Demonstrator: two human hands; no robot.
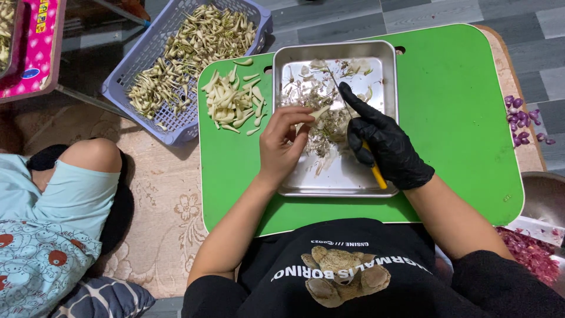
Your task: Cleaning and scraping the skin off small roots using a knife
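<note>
Green table (pixel 459 118) bears one steel tray (pixel 335 176), two hands: left hand (pixel 282 144), right hand (pixel 385 147).

A lilac plastic basket (pixel 143 70) sits at the far left on the floor, heaped with unpeeled pale stalks (pixel 194 47). On the green desk (pixel 459 106), left of the tray, lies a pile of peeled white pieces (pixel 232 100). Small purple shallots (pixel 521 121) lie scattered at the far right edge. A metal bowl (pixel 544 197) stands near right, beside red-purple peelings (pixel 529 250). A pink box (pixel 38 44) is far left. Another person's knee (pixel 94 156) rests on the patterned rug (pixel 165 218).
</note>
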